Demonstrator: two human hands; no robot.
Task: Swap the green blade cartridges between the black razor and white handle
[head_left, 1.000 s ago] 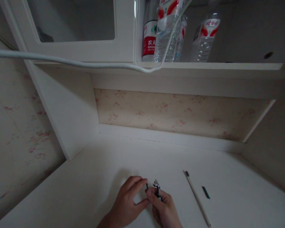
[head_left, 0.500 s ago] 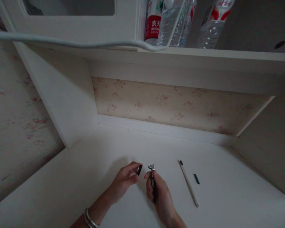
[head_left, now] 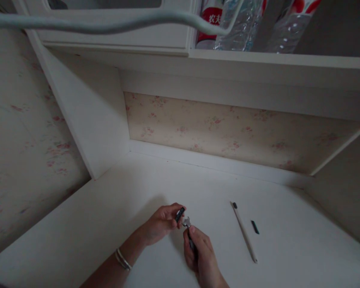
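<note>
Left-hand grip: left hand (head_left: 158, 225) pinches a small dark piece (head_left: 180, 215) between thumb and fingers; piece tilted, upper end leaning right, sticks out at the fingertips.
Right-hand grip: right hand (head_left: 201, 250) closed round the dark handle of a metal-headed tool (head_left: 189, 232); thumb along the handle near the head; shiny head pokes out above the fist.
Piece vs tool: dark piece just left of and above the tool head; touching or apart, cannot tell.
Left arm pose: forearm slants in from lower left, wrist up, fingers pointing right; pale bangles (head_left: 123, 260) at the wrist.
Right arm pose: comes in from the bottom edge, leans left, knuckles toward the other hand; hands near each other over the white desk (head_left: 114, 212).
Desk, right side: long pale stick (head_left: 245, 233) with dark tip, lying slanted; short dark strip (head_left: 255, 227) lies just right of it.
Overhead: clear bottles (head_left: 289, 34) on a shelf (head_left: 273, 59); white cable (head_left: 87, 26) crosses the top.
</note>
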